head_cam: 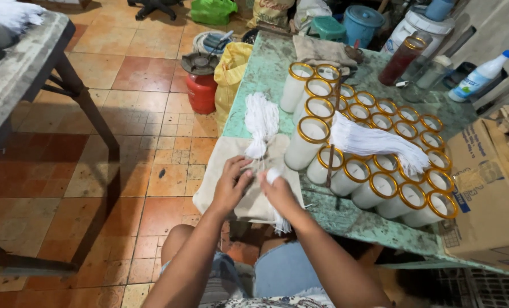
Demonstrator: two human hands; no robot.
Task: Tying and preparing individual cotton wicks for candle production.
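White wicks (276, 197) hang from the clenched right hand (278, 193); left hand (231, 183) pinches them alongside.

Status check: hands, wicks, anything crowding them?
Left hand on cloth, fingers curled. Right hand gripping white wicks. Loose wick bundle just beyond; gold-rimmed glasses close on the right.

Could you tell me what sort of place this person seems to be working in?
Probably a small home workshop for making candles. Rows of gold-rimmed glass jars filled with white wax stand on a worn green table, white wick bundles lie beside them, and both hands handle wicks over a cloth.
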